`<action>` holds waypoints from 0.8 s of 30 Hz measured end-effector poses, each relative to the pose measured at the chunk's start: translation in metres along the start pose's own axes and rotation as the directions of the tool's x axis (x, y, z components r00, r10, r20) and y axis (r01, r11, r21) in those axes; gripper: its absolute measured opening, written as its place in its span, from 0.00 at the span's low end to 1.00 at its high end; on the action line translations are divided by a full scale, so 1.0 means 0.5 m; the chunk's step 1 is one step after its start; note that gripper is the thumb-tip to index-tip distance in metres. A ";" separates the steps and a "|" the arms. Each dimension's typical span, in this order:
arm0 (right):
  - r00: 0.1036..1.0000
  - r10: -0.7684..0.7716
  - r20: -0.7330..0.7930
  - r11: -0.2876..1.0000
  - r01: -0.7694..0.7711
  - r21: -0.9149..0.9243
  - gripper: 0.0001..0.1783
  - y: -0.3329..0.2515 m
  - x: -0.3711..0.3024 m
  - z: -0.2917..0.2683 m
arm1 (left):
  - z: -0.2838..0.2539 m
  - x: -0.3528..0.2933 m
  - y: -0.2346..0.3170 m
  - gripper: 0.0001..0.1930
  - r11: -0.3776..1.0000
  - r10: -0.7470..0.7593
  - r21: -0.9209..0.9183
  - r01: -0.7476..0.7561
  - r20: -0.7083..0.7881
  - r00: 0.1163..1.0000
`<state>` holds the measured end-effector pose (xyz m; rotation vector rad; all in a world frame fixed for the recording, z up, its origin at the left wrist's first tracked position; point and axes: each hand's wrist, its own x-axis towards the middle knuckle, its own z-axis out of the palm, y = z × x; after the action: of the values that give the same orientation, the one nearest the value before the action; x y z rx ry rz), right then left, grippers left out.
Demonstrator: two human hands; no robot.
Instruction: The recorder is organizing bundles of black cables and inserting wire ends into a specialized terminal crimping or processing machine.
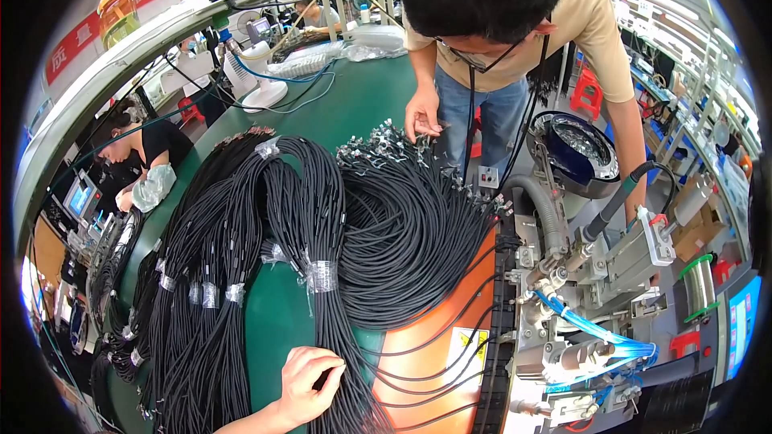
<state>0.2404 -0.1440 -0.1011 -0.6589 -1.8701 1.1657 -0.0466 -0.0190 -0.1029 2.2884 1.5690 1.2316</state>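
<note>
My left hand (310, 386) comes in from the lower edge with its fingers curled and thumb drawn toward them. It is beside a hanging bundle of black cables (326, 313), its fingertips against the bundle's left side; whether a cable is pinched between them I cannot make out. Clear plastic wrap (322, 276) binds that bundle. To its right lies a large coil of black cables (402, 249) with bare metal-tipped ends (386, 145) at the far side. My right hand is out of view.
Across the table stands a co-worker, one hand (423, 115) at the cable ends. A machine with metal cylinders and blue air tubes (595, 333) stands at right, several cables running to its edge. More bundled cables (209, 233) cover the left of the green table (354, 84). A white fan (265, 95) stands behind.
</note>
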 end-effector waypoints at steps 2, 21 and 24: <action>1.000 0.003 -0.007 1.000 -0.003 -0.007 0.10 -0.006 0.006 -0.003 | 0.000 0.000 0.001 0.09 1.000 0.005 0.007 -0.005 0.004 1.000; 0.999 0.019 -0.032 1.000 -0.019 0.002 0.10 -0.018 0.020 -0.010 | 0.000 0.003 0.001 0.08 1.000 0.016 0.013 -0.016 0.007 1.000; 0.999 0.025 -0.039 1.000 -0.025 -0.007 0.10 -0.021 0.020 -0.009 | 0.000 0.004 0.002 0.08 1.000 0.022 0.017 -0.022 0.008 1.000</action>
<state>0.2387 -0.1387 -0.0871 -0.7060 -1.8386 1.1545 -0.0455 -0.0181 -0.1012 2.3245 1.5622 1.2167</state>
